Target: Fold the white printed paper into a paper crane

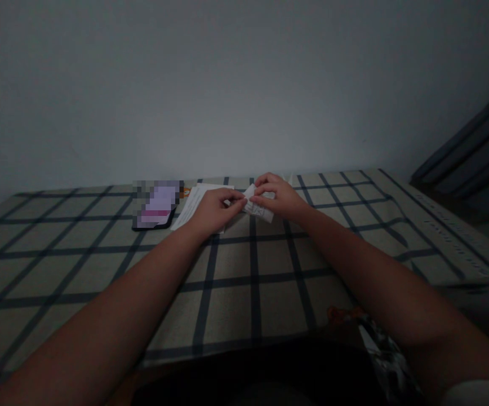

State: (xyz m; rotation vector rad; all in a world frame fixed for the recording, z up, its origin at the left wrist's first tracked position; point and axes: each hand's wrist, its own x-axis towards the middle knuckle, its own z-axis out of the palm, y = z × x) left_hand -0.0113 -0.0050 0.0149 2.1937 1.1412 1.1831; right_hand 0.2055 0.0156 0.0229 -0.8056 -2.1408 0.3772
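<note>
The white paper (261, 211) looks light and easily creased — best held near its edges, where the left hand (214, 212) and right hand (283, 197) pinch it.

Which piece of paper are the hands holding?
The small white paper pinched by the left hand and right hand; the larger printed paper lies on the checked cloth beside the phone.

Bare fingers (265, 201) and forearms (126, 307), pale right sleeve edge (481, 393)
</note>
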